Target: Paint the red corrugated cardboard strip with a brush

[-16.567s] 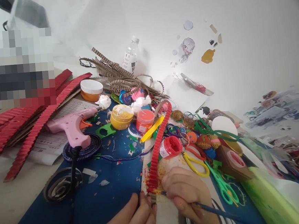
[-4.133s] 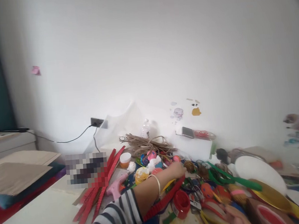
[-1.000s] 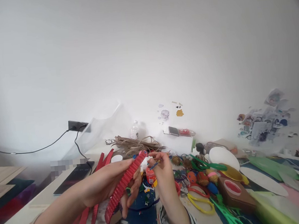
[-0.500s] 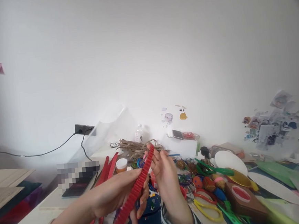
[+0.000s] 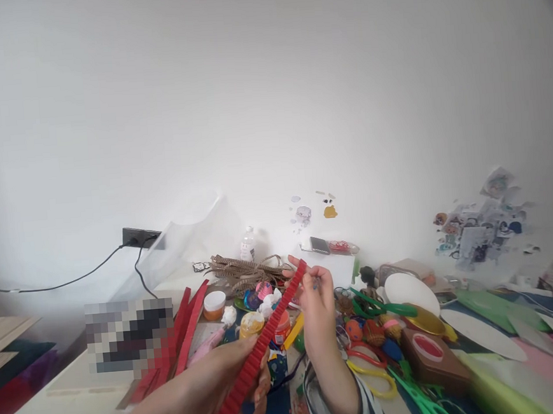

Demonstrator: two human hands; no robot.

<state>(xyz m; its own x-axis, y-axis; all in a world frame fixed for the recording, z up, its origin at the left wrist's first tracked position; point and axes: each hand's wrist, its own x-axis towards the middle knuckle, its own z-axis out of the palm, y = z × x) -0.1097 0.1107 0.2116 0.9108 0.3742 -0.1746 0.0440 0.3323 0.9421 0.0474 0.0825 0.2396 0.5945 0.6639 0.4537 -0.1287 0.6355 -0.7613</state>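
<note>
A long red corrugated cardboard strip runs diagonally, its ridges facing me, from the bottom of the view up to the right. My left hand grips it along its lower half, with the thumb on the near side and the fingers behind. At the strip's upper end, my right hand is closed on the tip between thumb and fingers. More red strips lie on the table to the left of the hands. Behind the held strip stand a jar with yellow contents and a red-orange jar.
A bundle of brown corrugated strips lies by the wall near a bottle. Yellow-handled scissors, green scissors, a brown box and a white plate crowd the right side. A power socket with cables is at left.
My right hand has moved up and right to the strip's upper end and closed on it. The strip has shifted slightly right. The view has turned a little to the right.
</note>
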